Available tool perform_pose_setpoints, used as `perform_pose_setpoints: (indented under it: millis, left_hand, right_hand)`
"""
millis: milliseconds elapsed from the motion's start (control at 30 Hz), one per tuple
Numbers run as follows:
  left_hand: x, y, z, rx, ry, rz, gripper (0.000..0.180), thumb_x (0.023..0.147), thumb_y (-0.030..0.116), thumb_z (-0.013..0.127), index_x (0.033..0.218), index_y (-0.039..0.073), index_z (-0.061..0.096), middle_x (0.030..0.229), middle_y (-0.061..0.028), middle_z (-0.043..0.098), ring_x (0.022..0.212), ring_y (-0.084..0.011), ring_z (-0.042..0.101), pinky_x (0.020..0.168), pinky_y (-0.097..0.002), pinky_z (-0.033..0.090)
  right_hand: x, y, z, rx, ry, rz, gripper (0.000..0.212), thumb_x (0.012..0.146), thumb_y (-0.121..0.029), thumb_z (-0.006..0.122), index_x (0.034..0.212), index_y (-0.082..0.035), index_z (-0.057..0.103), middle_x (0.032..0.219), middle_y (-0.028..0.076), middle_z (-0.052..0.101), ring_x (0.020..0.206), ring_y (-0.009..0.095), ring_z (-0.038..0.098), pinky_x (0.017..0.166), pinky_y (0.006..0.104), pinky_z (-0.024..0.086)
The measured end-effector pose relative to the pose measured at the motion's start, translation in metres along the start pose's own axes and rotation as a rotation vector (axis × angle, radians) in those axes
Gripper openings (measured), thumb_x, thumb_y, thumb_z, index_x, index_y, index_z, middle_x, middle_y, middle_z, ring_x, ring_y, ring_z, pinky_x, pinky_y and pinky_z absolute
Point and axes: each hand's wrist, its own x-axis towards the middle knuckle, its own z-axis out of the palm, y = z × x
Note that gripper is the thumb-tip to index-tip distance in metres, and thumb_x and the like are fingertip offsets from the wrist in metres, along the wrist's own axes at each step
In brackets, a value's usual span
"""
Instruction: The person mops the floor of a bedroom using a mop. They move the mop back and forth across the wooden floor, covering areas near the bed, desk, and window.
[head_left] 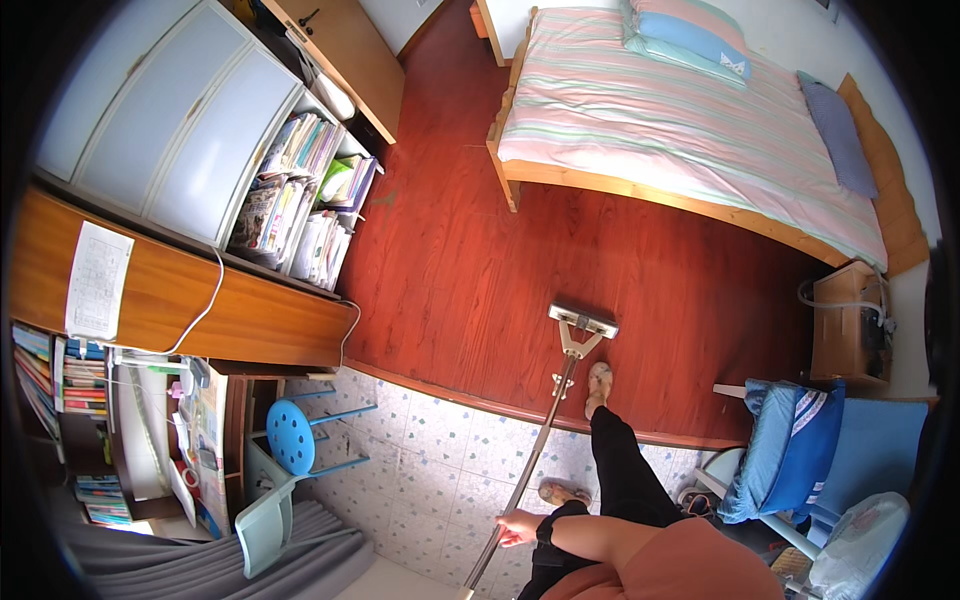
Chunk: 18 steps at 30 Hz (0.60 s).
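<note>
My right hand (518, 527) grips the metal pole of a sponge mop (528, 463), with a dark band round the wrist. From the lower edge the pole slants up and away to the flat, pale mop head (583, 320), which rests on the red wood floor (440, 250). My left hand is out of view. One slippered foot (599, 382) stands on the wood close to the mop head. The other foot (565, 493) is on the pale tiles (430, 440).
A low step edge (470, 403) divides wood from tile. Ahead right stands a bed (660, 120), with a small wooden cabinet (850, 320) beside it. Bookshelves (295, 200), a blue stool (291, 438) and a pale chair (265, 525) line the left. A cushioned blue chair (790, 450) is at right.
</note>
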Motion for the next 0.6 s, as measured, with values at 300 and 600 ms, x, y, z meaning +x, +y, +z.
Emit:
perform_pose_setpoints:
  millis: [300,600]
  left_hand:
    - [0.072,0.119,0.108,0.185,-0.088,0.307,0.046,0.094,0.028,0.051,0.137,0.014,0.044,0.057,-0.0010,0.048,0.038,-0.0093,0.042,0.033,-0.0275,0.036]
    - [0.028,0.405,0.309,0.254,-0.287,0.573,0.048,0.096,0.026,0.046,0.141,0.013,0.038,0.060,0.0012,0.047,0.039,-0.0074,0.040,0.034,-0.0237,0.038]
  right_hand:
    - [-0.015,-0.113,-0.112,0.218,0.263,-0.384,0.020,0.083,-0.020,0.059,0.080,0.000,0.059,0.068,0.011,0.059,0.057,0.023,0.060,0.053,0.0382,0.054]
    - [-0.150,-0.368,-0.271,0.182,0.508,-0.729,0.024,0.086,-0.020,0.061,0.102,-0.008,0.049,0.080,0.004,0.058,0.074,0.019,0.060,0.067,0.0446,0.049]
